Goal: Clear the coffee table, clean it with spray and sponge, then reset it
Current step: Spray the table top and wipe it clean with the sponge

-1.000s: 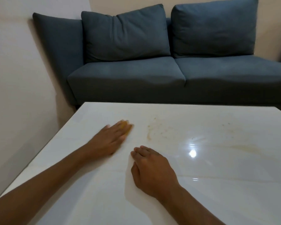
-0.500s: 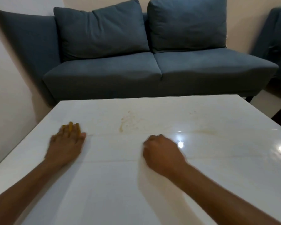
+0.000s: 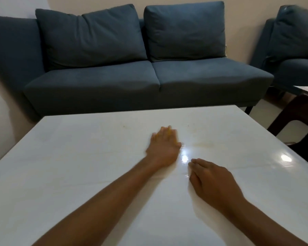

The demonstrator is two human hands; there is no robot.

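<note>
The white glossy coffee table [image 3: 75,167] fills the lower view with nothing standing on it. My left hand [image 3: 163,148] is near the table's middle, motion-blurred, lying over a yellow sponge [image 3: 170,132] and holding it against the top. Only slivers of the sponge show at the fingertips and by the thumb. A faint brownish stain [image 3: 204,144] lies just right of that hand. My right hand [image 3: 212,181] rests flat on the tabletop nearer to me, fingers together, holding nothing.
A dark blue sofa [image 3: 114,80] stands right behind the table's far edge. A matching armchair [image 3: 295,50] is at the back right. A dark wooden side table [image 3: 302,110] stands close to the coffee table's right edge. A wall runs along the left.
My left hand slid the sponge left, then back right to the table's middle beside the stain. The right hand uncurled and lies flat. The view swung right.
</note>
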